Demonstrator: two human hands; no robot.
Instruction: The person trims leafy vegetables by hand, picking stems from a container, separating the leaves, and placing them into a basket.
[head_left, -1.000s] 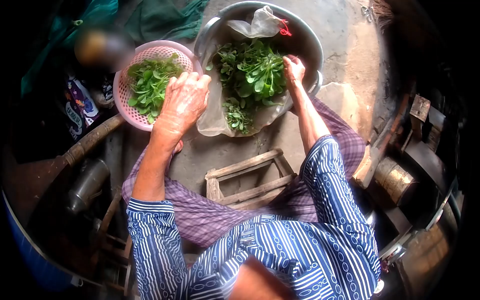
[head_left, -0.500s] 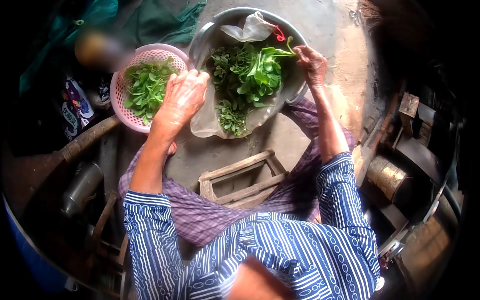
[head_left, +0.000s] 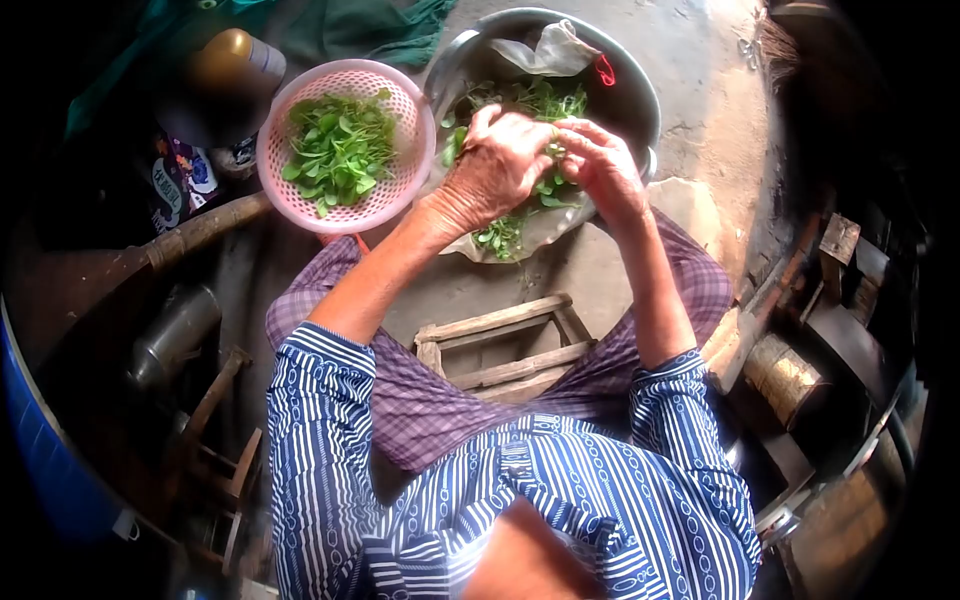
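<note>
1. Green leafy stems (head_left: pixel 338 150) are lying heaped inside a pink perforated basket (head_left: pixel 270 170), upper left of the frame.
2. Loose greens (head_left: pixel 545 102) are resting in a round grey basin (head_left: pixel 632 100), upper centre, partly covered from view by the hands. The basin is standing just beside the basket.
3. The left hand (head_left: pixel 495 160) is reaching over the basin, its fingers curling inward; the back of the hand is hiding the grip, so whether it is holding anything cannot be told.
4. The right hand (head_left: pixel 608 175) is meeting the left at the fingertips, its grip pinching a small green sprig (head_left: pixel 556 150) between thumb and fingers.
5. A pale translucent bag (head_left: pixel 550 50) is lying at the basin's far side, a red tie (head_left: pixel 605 70) hanging near its end.
6. A wooden frame (head_left: pixel 495 317) is standing on the concrete floor (head_left: pixel 415 290), centre of the frame, between the knees.
7. Dark green cloth (head_left: pixel 370 30) is lying along the upper left edge.
</note>
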